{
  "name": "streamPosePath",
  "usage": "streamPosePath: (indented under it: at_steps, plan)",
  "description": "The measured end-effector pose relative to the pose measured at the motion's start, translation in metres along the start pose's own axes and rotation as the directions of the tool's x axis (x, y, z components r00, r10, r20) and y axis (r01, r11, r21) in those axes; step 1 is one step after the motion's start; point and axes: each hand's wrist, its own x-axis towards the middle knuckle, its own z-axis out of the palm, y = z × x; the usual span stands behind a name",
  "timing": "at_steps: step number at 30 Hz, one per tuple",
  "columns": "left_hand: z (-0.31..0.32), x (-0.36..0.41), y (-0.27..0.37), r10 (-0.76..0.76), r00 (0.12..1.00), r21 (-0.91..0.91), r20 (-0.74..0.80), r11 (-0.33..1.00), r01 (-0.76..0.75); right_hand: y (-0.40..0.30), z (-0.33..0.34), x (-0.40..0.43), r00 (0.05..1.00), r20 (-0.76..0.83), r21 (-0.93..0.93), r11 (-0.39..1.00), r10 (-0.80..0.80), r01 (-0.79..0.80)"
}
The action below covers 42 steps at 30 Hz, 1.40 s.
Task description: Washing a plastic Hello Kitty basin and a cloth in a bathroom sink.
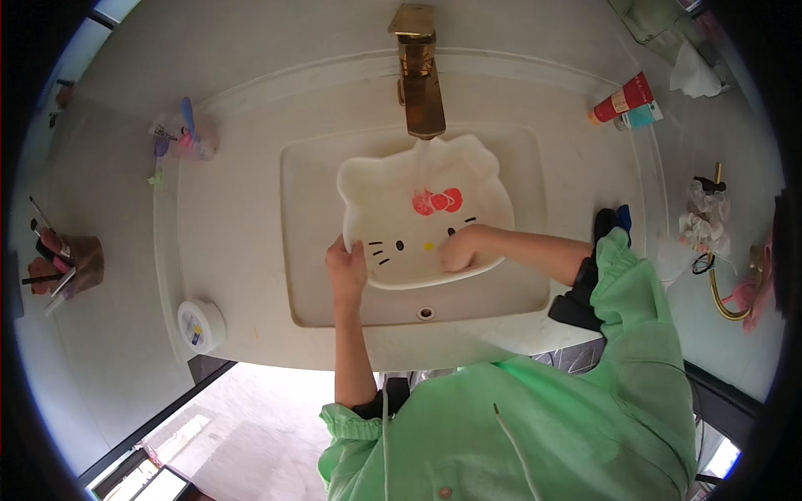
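Note:
A white cat-shaped basin point(388, 188) with a red bow and a printed face is held within the rectangular sink point(313, 300). My left hand point(346, 266) grips its left rim, thumb on the inner side. Inside the basin, my right hand point(460, 249) is curled against the lower right of the floor, covering part of the printed face. Whether it holds anything cannot be seen. From the brass-coloured faucet point(425, 94) a stream of water point(423, 160) falls into the basin near the bow.
A round white tub point(201, 327) stands at the counter's front left. A cup with a blue-handled brush point(189, 122) sits at back left, and a red tube point(623, 100) lies back right. A brown holder point(86, 266) is further left; scrunchies point(705, 216) hang at right.

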Motion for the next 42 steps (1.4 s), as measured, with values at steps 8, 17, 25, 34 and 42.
streamPosePath:
  at_steps: [8,17,25,34,42]
  plan:
    - [0.003,0.001,-0.009,0.076,0.996,-0.017,-0.053,0.997,-0.077,-0.020,-0.007,-0.049,0.981,-0.124,0.145,0.975,-0.151,0.169]
    - [0.003,0.001,-0.003,0.117,0.993,0.048,-0.031,0.992,-0.116,0.085,0.001,-0.060,0.867,-0.482,-0.799,0.468,-0.124,-0.378]
    - [0.002,-0.003,0.012,0.096,0.995,0.057,-0.030,0.994,-0.095,0.094,0.009,-0.059,0.897,-0.417,-0.626,0.670,0.146,-0.400]
    - [-0.004,-0.005,0.011,0.082,0.995,0.079,-0.061,0.994,-0.077,0.069,0.016,-0.073,0.889,-0.457,-0.721,0.582,0.009,-0.376]
    - [-0.008,-0.012,0.017,0.040,0.992,0.046,-0.120,0.998,-0.035,0.007,-0.005,-0.088,0.931,-0.094,-0.300,0.882,0.351,-0.363]
